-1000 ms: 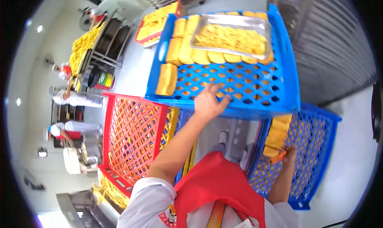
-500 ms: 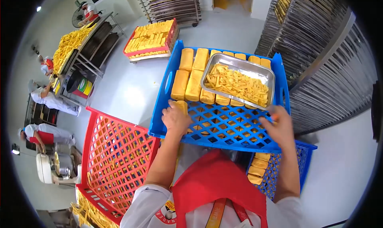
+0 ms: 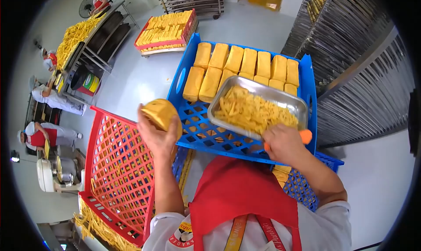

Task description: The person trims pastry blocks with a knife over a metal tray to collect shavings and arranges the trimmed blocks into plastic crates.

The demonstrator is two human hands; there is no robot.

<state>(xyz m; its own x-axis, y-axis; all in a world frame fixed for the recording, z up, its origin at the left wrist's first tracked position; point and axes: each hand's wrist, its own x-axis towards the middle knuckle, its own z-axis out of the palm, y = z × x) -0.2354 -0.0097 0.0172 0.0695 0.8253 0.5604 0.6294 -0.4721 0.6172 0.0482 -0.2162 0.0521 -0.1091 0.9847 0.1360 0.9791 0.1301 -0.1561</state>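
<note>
Lifted off the left side of the blue crate (image 3: 313,99), a golden bread loaf (image 3: 160,112) sits in my left hand (image 3: 155,139), with fingers and thumb wrapped round it. My right hand (image 3: 285,143) is closed round an orange handle (image 3: 305,137) at the near right edge of a metal pan (image 3: 258,81); the tool's working end is hidden. Bread strips and scraps (image 3: 254,110) fill the pan, which rests partly on standing loaves. Behind it, two rows of loaves (image 3: 234,59) stand in the crate's far half.
A red crate (image 3: 120,172) stands at my left, a lower blue crate (image 3: 302,191) at my right. Tall tray racks (image 3: 351,88) line the right side. A stacked red crate (image 3: 166,31) is on the floor ahead. Several co-workers work along the left by a table (image 3: 83,38) and a mixer (image 3: 63,170).
My left hand has picked up a loaf and moved left with it. My right hand has shifted left and down to the pan's near edge. The pan now sits nearer me, exposing more loaves.
</note>
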